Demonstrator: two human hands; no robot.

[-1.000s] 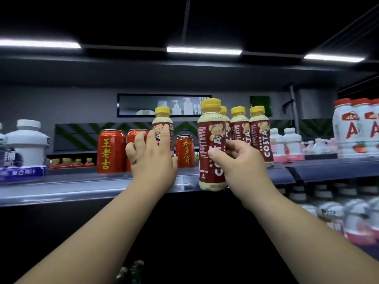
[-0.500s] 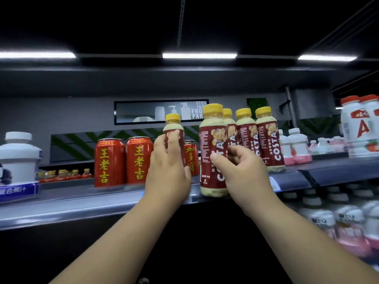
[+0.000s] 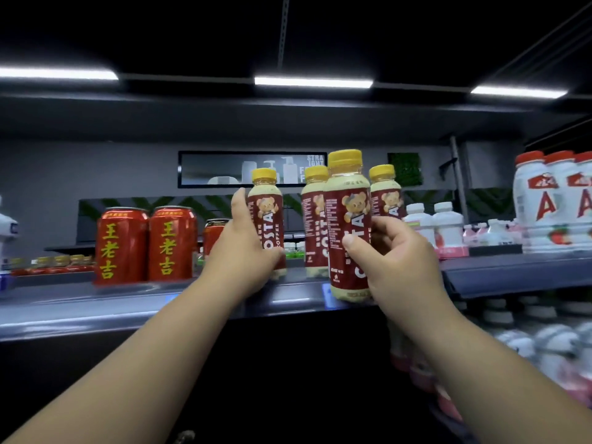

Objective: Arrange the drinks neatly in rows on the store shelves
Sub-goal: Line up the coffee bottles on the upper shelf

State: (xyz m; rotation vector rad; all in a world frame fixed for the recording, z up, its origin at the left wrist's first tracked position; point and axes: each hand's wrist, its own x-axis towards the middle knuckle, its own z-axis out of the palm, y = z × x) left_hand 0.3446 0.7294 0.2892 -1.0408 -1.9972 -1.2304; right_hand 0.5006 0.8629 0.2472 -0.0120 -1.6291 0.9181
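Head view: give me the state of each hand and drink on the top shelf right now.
left hand: wrapped around a bottle
left Costa bottle: upright, capped, gripped
right hand: gripping a bottle
front Costa bottle: upright, capped, at shelf edge
red cans: upright, side by side
big white bottles: upright, capped

Two cans [image 3: 145, 245] are stood side by side on the shelf [image 3: 96, 310], at the left. A bottle [image 3: 267, 219] is placed to their right. Further right, the front bottle [image 3: 347, 219] is set at the shelf edge, with two bottles [image 3: 315, 219] behind it.
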